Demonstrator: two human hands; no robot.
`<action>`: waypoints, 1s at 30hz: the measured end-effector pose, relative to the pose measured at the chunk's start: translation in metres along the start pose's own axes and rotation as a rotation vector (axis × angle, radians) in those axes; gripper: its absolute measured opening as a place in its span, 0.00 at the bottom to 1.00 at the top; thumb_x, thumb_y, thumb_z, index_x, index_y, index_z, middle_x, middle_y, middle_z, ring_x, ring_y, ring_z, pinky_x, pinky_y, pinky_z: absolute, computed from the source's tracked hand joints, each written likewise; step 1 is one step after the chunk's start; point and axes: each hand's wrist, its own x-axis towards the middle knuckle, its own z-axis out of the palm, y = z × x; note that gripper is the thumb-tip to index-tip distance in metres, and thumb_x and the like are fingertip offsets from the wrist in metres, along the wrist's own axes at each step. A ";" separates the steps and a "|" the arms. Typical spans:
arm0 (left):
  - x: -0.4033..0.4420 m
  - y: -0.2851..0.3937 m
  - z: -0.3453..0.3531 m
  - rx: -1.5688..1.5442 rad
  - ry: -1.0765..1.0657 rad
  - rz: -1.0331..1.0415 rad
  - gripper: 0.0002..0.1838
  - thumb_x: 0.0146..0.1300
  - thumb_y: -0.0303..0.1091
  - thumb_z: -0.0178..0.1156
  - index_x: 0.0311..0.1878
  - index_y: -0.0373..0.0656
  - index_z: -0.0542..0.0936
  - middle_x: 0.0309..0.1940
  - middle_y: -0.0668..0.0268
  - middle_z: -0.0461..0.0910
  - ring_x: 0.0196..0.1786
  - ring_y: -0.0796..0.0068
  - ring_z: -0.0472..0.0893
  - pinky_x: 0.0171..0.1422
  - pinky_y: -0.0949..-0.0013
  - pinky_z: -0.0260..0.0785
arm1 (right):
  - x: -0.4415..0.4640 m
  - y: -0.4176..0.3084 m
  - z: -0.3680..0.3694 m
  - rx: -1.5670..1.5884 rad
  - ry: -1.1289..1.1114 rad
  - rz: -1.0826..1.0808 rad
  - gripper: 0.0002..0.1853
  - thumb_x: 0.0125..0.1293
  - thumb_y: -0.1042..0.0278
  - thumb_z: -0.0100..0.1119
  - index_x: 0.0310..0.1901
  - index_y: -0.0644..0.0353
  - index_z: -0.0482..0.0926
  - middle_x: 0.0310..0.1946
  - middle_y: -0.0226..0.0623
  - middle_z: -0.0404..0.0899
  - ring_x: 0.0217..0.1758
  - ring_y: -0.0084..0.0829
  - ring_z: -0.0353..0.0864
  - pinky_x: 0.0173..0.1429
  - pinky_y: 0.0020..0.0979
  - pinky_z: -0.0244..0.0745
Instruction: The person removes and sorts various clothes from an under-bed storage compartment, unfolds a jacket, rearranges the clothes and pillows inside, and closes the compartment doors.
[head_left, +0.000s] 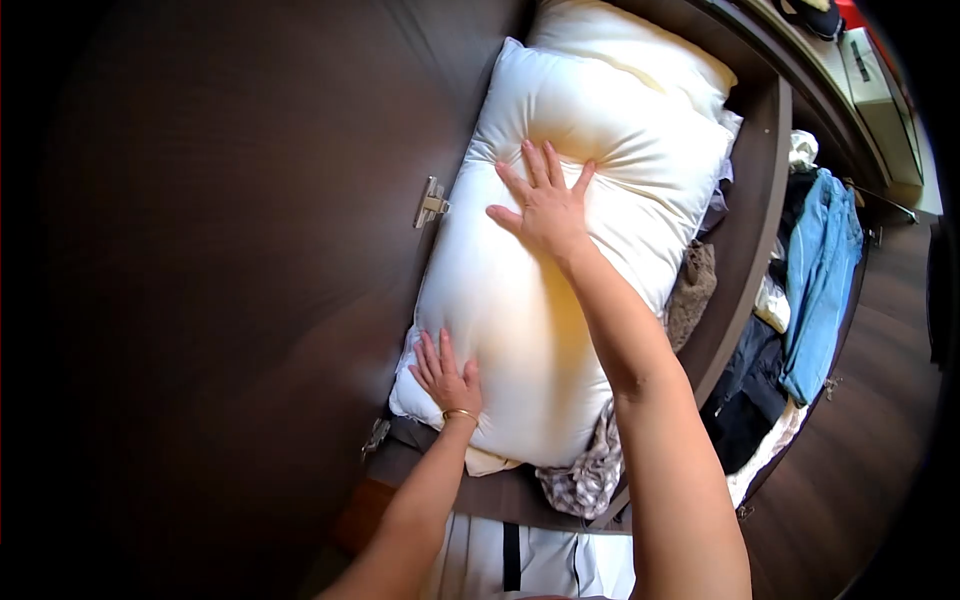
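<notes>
A large white pillow [520,300] fills a compartment of the dark wooden cabinet. My right hand [548,205] lies on its upper half with fingers spread, and the fabric dips and creases around the fingertips. Lower down, my left hand [448,380], with a thin bracelet at the wrist, rests flat on the pillow's lower left edge, fingers outstretched. Behind the first pillow, at the top, sits a second cream-white pillow [640,50]. A checked cloth [585,475] pokes out under the lower end, and brown fabric [690,295] shows along the right side.
On the left stands a dark cabinet door [250,250] with metal hinges [431,203]. A divider [750,240] separates the pillows from a compartment with jeans [822,280] and dark clothes [745,400]. Another door [860,400] is at right. A pale box [880,105] sits at upper right.
</notes>
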 end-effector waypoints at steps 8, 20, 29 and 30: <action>0.011 -0.026 0.048 -0.070 0.143 0.063 0.34 0.64 0.55 0.42 0.70 0.49 0.63 0.72 0.56 0.56 0.73 0.50 0.55 0.74 0.42 0.37 | 0.037 -0.005 0.056 -0.040 0.132 -0.047 0.37 0.58 0.27 0.44 0.67 0.34 0.65 0.73 0.32 0.52 0.77 0.33 0.44 0.63 0.79 0.21; 0.006 -0.039 0.054 -0.098 0.184 0.149 0.33 0.67 0.56 0.40 0.71 0.50 0.61 0.72 0.59 0.56 0.74 0.55 0.53 0.74 0.42 0.38 | -0.165 0.009 -0.026 0.151 0.029 0.243 0.39 0.55 0.32 0.56 0.68 0.35 0.64 0.75 0.39 0.43 0.77 0.52 0.35 0.64 0.76 0.26; 0.021 -0.055 0.064 -0.078 0.295 0.307 0.26 0.69 0.42 0.47 0.68 0.46 0.64 0.66 0.56 0.65 0.66 0.51 0.65 0.68 0.53 0.55 | -0.161 0.033 0.008 0.375 0.064 0.228 0.39 0.53 0.33 0.56 0.67 0.35 0.64 0.75 0.38 0.44 0.78 0.50 0.34 0.65 0.76 0.22; 0.021 -0.057 0.060 -0.058 0.256 0.280 0.26 0.69 0.43 0.47 0.69 0.47 0.63 0.67 0.56 0.65 0.66 0.51 0.65 0.68 0.53 0.56 | -0.163 0.036 -0.006 0.413 -0.007 0.237 0.40 0.53 0.33 0.56 0.68 0.34 0.63 0.75 0.36 0.43 0.78 0.47 0.34 0.66 0.75 0.21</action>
